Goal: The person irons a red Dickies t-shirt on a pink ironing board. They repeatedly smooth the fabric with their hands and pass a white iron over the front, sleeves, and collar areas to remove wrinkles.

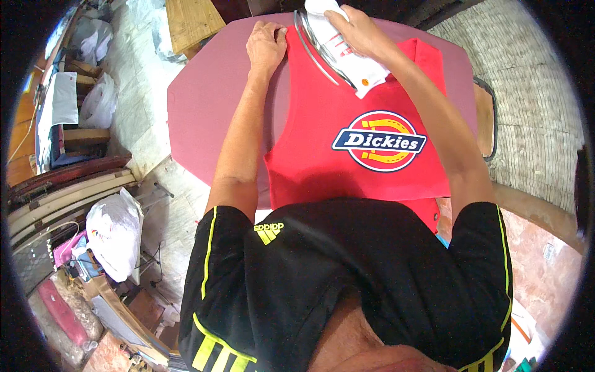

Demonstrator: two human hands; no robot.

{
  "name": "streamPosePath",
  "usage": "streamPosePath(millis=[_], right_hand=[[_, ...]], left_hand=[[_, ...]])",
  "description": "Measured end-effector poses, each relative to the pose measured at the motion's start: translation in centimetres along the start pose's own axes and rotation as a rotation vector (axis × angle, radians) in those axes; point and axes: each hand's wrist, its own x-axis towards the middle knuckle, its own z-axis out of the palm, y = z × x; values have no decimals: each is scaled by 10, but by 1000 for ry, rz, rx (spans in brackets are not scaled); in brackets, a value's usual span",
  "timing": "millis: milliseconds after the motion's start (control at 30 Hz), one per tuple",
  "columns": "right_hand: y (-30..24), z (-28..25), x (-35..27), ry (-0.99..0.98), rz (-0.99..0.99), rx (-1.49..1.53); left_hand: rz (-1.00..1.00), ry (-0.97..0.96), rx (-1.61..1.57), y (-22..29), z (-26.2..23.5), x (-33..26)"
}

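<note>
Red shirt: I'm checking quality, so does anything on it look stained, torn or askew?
Nothing stands out: the red shirt lies mostly flat on the board, its badge looking whole. The iron and right forearm hide parts.

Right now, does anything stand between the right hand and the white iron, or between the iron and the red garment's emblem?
Nothing visible does. The right hand grips the white iron, and only plain cloth of the red garment lies between its tip and the emblem. The left hand is well clear.
</note>
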Motion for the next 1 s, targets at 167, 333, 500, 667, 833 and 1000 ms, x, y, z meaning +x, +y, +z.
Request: streamPosePath(millis=[167, 333, 500, 667, 833, 1000], right_hand=[[-5, -8, 7, -68, -86, -133], [-23, -16, -6, -106, -85, -119], [-6, -43, -18, -160, -209, -105], [-3, -38, -10, -281, -347, -150], [-33, -17, 18, -287, -419, -163], [-44, -17, 27, -380, -440, -182]], left_hand=[[-86, -32, -11, 10, -5, 4], [-59, -17, -59, -7, -1, 4], [-23, -68, -65, -14, -3, 15], [-248, -124, -282, -30, -11, 16], [-108, -158, 129, 10, -101, -33], [-559, -754, 446, 102, -170, -120]])
